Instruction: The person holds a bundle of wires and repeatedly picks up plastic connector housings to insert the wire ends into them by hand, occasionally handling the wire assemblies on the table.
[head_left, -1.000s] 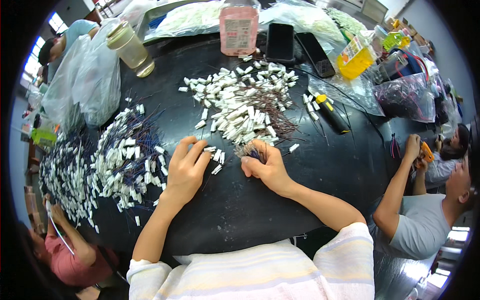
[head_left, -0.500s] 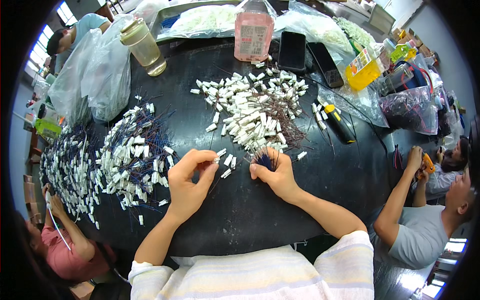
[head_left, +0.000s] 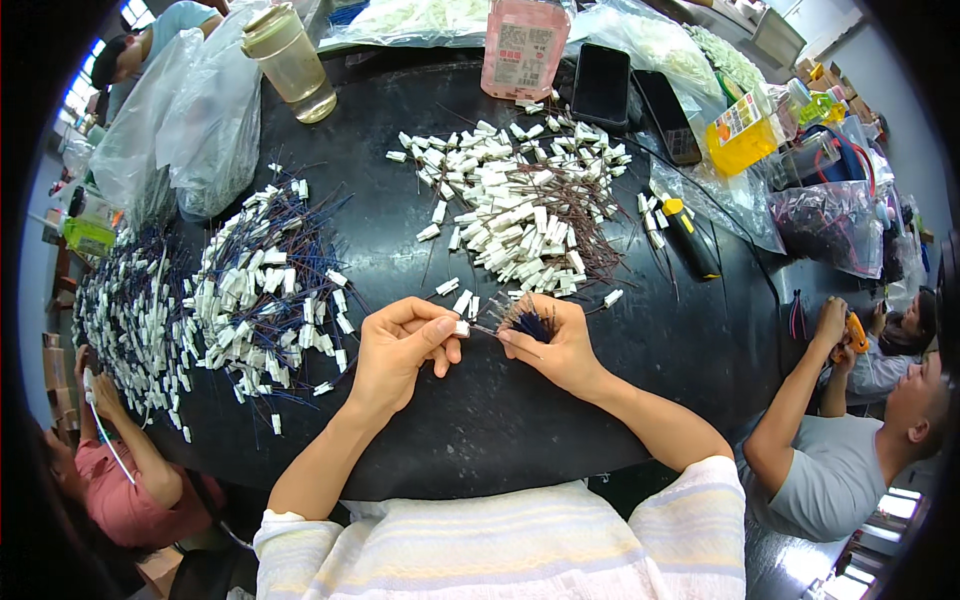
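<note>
Between the thumb and fingers of my left hand (head_left: pixel 405 347) sits a small white connector (head_left: pixel 461 328). My right hand (head_left: pixel 556 345) is closed around a bundle of short dark blue wires (head_left: pixel 532 325) with bare-looking ends; a thin wire runs from its fingertips toward the connector. Whether that wire has entered the connector I cannot tell. Just beyond my hands lies a heap of white connectors with brown wires (head_left: pixel 520 225), with a few loose ones at its near edge. A second heap with dark blue wires (head_left: pixel 265 270) spreads to my left.
A yellow-and-black tool (head_left: pixel 690 240) lies right of the middle heap. Two phones (head_left: pixel 602 85), a pink bottle (head_left: pixel 525 50) and a lidded jar (head_left: pixel 292 70) stand or lie at the back. Co-workers sit left and right; one holds an orange tool (head_left: pixel 856 332).
My left hand has moved right, bringing the connector close to my right fingertips. A wire now stretches between the two hands. The whole view has shifted slightly.
</note>
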